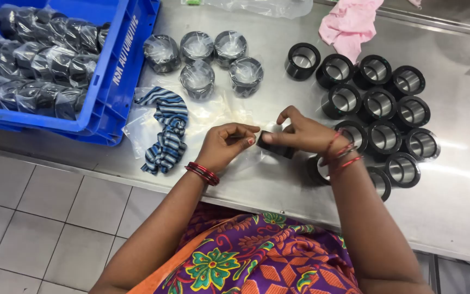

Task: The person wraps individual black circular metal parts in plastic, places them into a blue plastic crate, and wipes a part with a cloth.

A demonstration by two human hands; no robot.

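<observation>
Both hands close on one black ring near the desk's front edge.

The right hand (305,133) grips the black ring (276,147) in its fingers; the left hand (225,144) pinches clear film beside it, fingertips almost meeting. The ring sits between them, just above the desk (278,190). It looks slick: a loose pinch could drop it into the unwrapped rings (379,106) at the right, or off the front edge.

The table (463,179) is brushed steel, dully reflective. The bare bushings (379,103) have matt black outer sleeves and bright, polished metal bores. The wrapped bushings (197,76) sit in thin, glossy clear plastic film. The crate (115,81) is smooth blue moulded plastic. The striped cloth (167,130) and pink rag (349,24) look soft and matt.
</observation>
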